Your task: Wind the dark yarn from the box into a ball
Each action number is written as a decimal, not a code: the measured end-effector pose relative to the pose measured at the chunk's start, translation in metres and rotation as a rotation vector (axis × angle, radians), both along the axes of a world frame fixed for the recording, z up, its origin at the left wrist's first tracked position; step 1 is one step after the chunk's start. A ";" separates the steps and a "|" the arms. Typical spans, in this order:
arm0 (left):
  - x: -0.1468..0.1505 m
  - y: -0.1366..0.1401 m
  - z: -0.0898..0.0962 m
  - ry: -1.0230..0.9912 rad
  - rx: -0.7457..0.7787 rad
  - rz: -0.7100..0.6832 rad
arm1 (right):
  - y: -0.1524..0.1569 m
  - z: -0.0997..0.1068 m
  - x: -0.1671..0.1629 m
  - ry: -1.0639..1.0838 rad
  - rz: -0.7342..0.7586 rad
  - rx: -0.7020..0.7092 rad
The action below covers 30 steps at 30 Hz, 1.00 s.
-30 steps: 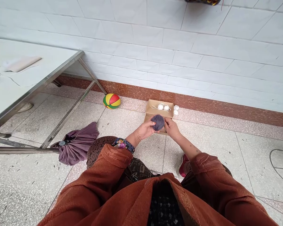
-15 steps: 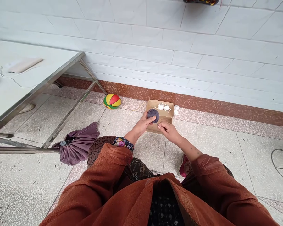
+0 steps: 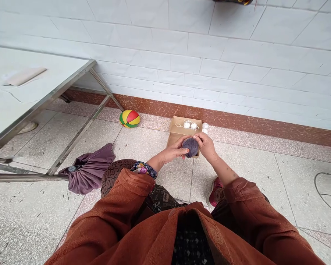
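Observation:
A dark purple-grey ball of yarn [image 3: 190, 147] is in my left hand [image 3: 174, 152], thumb across its front and fingers behind it. My right hand [image 3: 205, 144] is pinched at the ball's upper right edge, on the yarn strand, which is hard to see there. Beneath and behind both hands an open cardboard box [image 3: 172, 125] sits on the floor, partly hidden by them. Inside its far part lie white balls of yarn [image 3: 187, 124] with loose ends. Small white pieces [image 3: 205, 127] are just right of the box.
A red, yellow and green ball [image 3: 130, 119] rests on the floor by the wall. At left stands a metal-framed table [image 3: 57, 70] bearing a beige flat item [image 3: 25, 76]. A folded purple umbrella [image 3: 89, 169] lies near its leg. A thin wire loop [image 3: 316, 184] is at far right.
My left hand has carried the yarn ball right and slightly down. My right hand has risen from below the ball's right side to its upper right edge.

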<state>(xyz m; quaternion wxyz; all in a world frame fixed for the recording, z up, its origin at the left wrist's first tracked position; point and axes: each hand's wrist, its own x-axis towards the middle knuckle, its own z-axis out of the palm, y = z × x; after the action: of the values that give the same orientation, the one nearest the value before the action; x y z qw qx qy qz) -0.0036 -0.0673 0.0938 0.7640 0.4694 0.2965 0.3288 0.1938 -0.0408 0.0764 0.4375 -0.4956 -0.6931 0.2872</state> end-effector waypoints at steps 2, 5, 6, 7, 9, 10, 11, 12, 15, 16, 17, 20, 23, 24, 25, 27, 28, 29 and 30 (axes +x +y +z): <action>-0.001 -0.001 -0.001 -0.078 -0.059 -0.007 | -0.001 -0.007 -0.002 0.001 -0.010 -0.071; -0.001 0.001 -0.004 -0.165 -0.130 0.028 | -0.003 -0.018 -0.005 -0.027 0.018 -0.130; -0.001 0.002 -0.005 -0.184 -0.142 0.056 | -0.005 -0.021 -0.006 -0.042 0.030 -0.139; -0.001 0.004 -0.005 -0.198 -0.147 0.095 | -0.006 -0.024 -0.008 -0.060 0.045 -0.144; -0.003 0.007 -0.006 -0.205 -0.147 0.190 | -0.009 -0.029 -0.010 -0.109 0.089 -0.139; -0.004 0.009 -0.007 -0.195 -0.147 0.240 | -0.010 -0.030 -0.012 -0.139 0.118 -0.131; -0.005 0.011 -0.007 -0.174 -0.146 0.287 | -0.012 -0.031 -0.013 -0.171 0.150 -0.123; -0.006 0.013 -0.008 -0.139 -0.143 0.327 | -0.015 -0.030 -0.015 -0.201 0.186 -0.113; -0.009 0.018 -0.013 0.018 -0.091 0.430 | -0.023 -0.023 -0.020 -0.251 0.304 -0.077; -0.010 0.018 -0.014 0.069 -0.062 0.460 | -0.026 -0.018 -0.020 -0.248 0.347 -0.059; -0.010 0.019 -0.016 0.114 -0.034 0.487 | -0.028 -0.013 -0.021 -0.235 0.389 -0.041; -0.008 0.019 -0.016 0.221 0.034 0.532 | -0.034 0.008 -0.018 -0.156 0.467 -0.011; -0.006 0.017 -0.012 0.297 0.119 0.491 | -0.032 0.026 -0.009 -0.032 0.426 -0.005; -0.006 0.017 -0.012 0.308 0.148 0.453 | -0.029 0.031 -0.006 0.006 0.388 -0.001; -0.006 0.016 -0.011 0.312 0.171 0.402 | -0.026 0.034 -0.003 0.035 0.342 0.006; -0.005 0.014 -0.012 0.298 0.191 0.277 | -0.018 0.036 0.002 0.064 0.249 0.022; -0.005 0.013 -0.013 0.276 0.196 0.209 | -0.014 0.035 0.004 0.066 0.212 0.032; -0.004 0.012 -0.013 0.241 0.202 0.143 | -0.011 0.033 0.005 0.061 0.188 0.042; -0.004 0.011 -0.014 0.190 0.212 0.086 | -0.007 0.031 0.005 0.054 0.177 0.047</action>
<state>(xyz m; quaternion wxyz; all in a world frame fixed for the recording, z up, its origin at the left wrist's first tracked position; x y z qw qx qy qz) -0.0072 -0.0567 0.0800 0.6637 0.5633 0.3511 0.3449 0.1989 -0.0480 0.1070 0.4405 -0.4142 -0.7288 0.3213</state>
